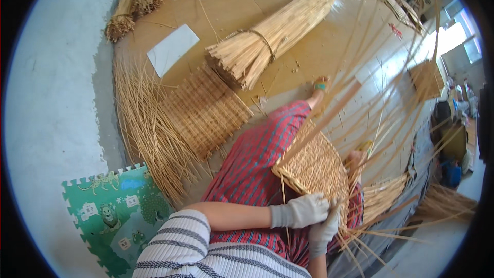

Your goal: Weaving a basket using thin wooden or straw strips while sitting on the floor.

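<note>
A half-woven straw basket (320, 167) rests tilted against my legs, with long loose strips fanning up and out from its far side. My left hand (307, 210), in a pale work glove, is closed on the basket's near rim. Right beside it, my right hand (325, 232), gloved too, has its fingers closed at the rim's corner, where several loose strips (363, 239) stick out. The two hands nearly touch, and their fingertips are partly hidden, so the exact strip pinched there cannot be made out.
A flat woven mat (208, 110) with long unwoven stems (146, 123) lies to the left. Beyond it are a tied straw bundle (275, 36) and a white board (172, 50). A green foam mat (116, 219) lies at the near left. More straw (383, 195) rests at the right.
</note>
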### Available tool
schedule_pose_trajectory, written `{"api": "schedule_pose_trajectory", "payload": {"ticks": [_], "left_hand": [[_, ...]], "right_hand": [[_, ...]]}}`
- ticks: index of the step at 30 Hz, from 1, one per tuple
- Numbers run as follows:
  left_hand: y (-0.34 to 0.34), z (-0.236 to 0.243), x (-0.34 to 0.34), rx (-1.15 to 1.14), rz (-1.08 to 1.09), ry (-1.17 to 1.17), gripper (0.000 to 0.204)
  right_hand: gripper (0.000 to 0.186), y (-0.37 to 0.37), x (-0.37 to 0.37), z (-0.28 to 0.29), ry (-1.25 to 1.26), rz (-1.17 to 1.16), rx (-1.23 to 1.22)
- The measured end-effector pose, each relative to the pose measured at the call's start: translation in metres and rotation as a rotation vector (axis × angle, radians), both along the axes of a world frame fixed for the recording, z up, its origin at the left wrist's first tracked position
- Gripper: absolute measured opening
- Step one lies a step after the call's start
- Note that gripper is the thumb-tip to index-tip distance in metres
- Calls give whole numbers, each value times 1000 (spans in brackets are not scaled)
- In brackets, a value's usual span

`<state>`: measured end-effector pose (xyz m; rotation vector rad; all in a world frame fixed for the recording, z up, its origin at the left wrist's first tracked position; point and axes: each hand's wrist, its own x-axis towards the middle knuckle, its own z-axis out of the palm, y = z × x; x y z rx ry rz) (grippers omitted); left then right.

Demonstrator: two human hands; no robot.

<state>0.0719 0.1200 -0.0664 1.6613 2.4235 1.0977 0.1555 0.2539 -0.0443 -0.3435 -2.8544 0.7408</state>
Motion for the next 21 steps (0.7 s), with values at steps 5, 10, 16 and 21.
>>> {"api": "schedule_pose_trajectory", "payload": {"ticks": [5,10,16,21], "left_hand": [[-141,22,-91,350,505,-60,25],[-245,-25,-258,355,1295,79,16],[-355,-113,-418,-492,1663,76,44],[-346,-136,-454,-698,1576,-606,54]], "right_hand": [[74,14,2,-3,-26,83,9],[88,42,22,-17,-132,77,262],[38,42,55,-62,-64,-508,-474],[37,44,59,-64,-241,-537,-268]]}}
